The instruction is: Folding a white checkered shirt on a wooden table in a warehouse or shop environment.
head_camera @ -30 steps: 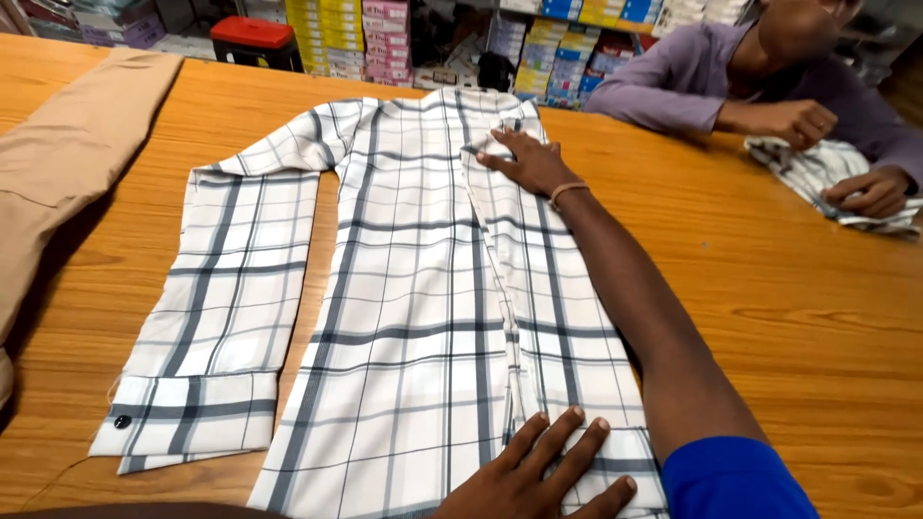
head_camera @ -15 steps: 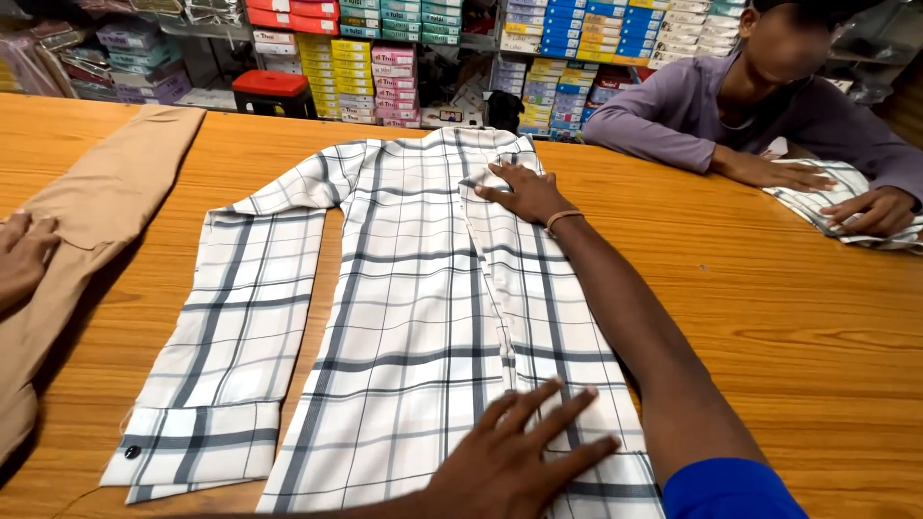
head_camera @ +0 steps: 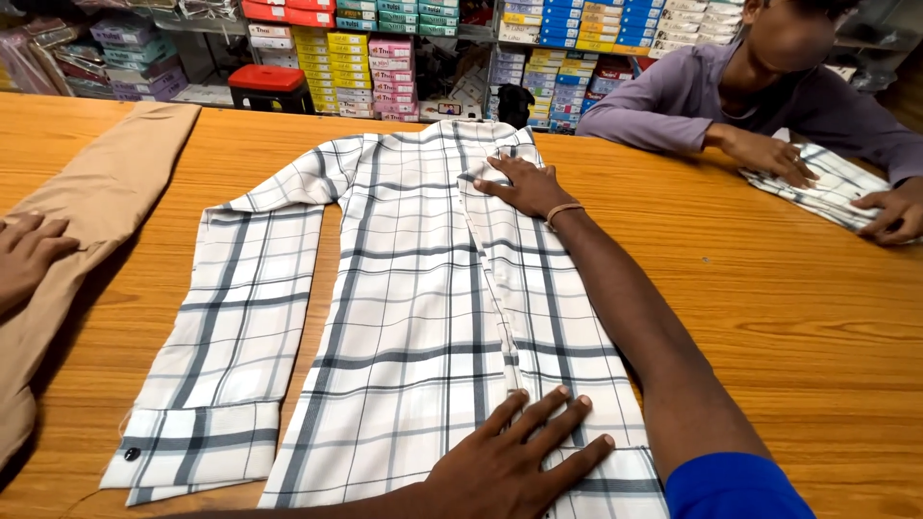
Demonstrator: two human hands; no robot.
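- Checked shirt (head_camera: 404, 308) flat on wooden counter (head_camera: 769, 288), face down; right side folded in, left sleeve (head_camera: 221, 336) not yet folded.
- Left hand (head_camera: 524, 461) spread on hem — right hand (head_camera: 527, 185) flat near collar; both empty, pressing.

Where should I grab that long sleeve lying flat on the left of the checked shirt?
Probably at the cuff end of the sleeve, coming from the left edge of the table. The cuff is thick, lies free on the wood, and nothing covers it. The left hand and right hand press the shirt body flat, well away from it.
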